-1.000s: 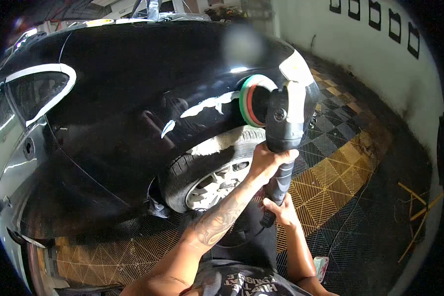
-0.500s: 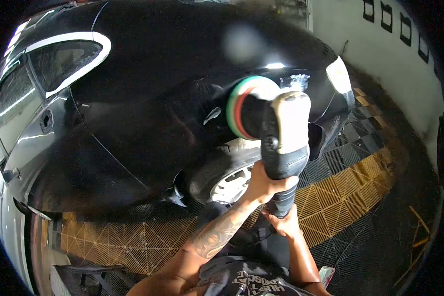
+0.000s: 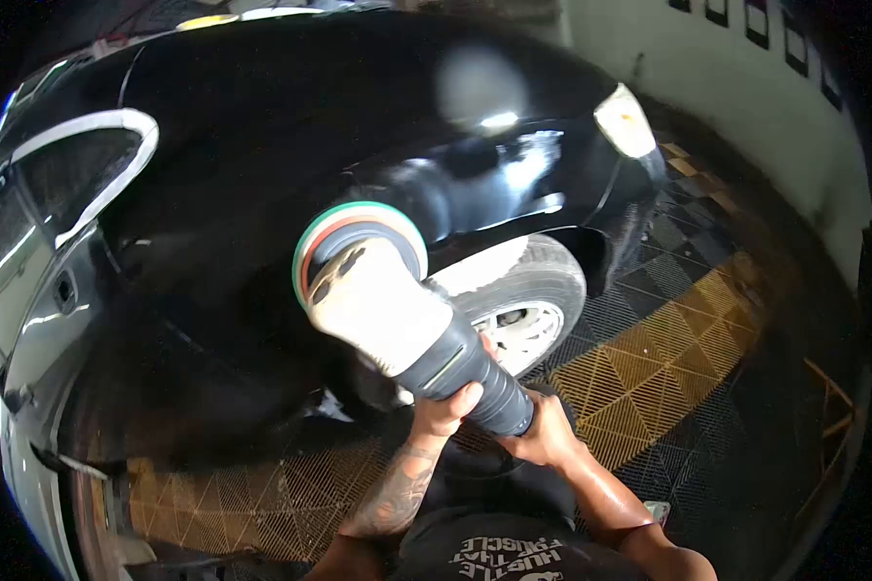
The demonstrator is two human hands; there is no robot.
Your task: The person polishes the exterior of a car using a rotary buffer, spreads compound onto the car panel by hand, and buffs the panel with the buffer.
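A car polisher [image 3: 383,315] with a white head and black grip is held in both hands, its head angled up and to the left. Its round pad [image 3: 358,218], edged in green and red, appears to lie against the black car's front fender [image 3: 252,232]. My left hand [image 3: 446,412] wraps the grip just behind the white head. At the rear end of the grip, my right hand [image 3: 549,434] is closed around it. Whitish smears of polish [image 3: 533,165] mark the panel above the wheel arch.
The front wheel [image 3: 528,324] is just right of the polisher, partly behind it. The car's headlight [image 3: 625,121] is farther right, and its door and taped window [image 3: 82,169] are at left. Yellow and black floor tiles [image 3: 649,387] run below. A pale wall [image 3: 688,77] stands behind.
The polisher has swung left and down across the fender, from above the wheel toward the door side. Both hands have kept their hold on it. The view has shifted, showing more of the wheel.
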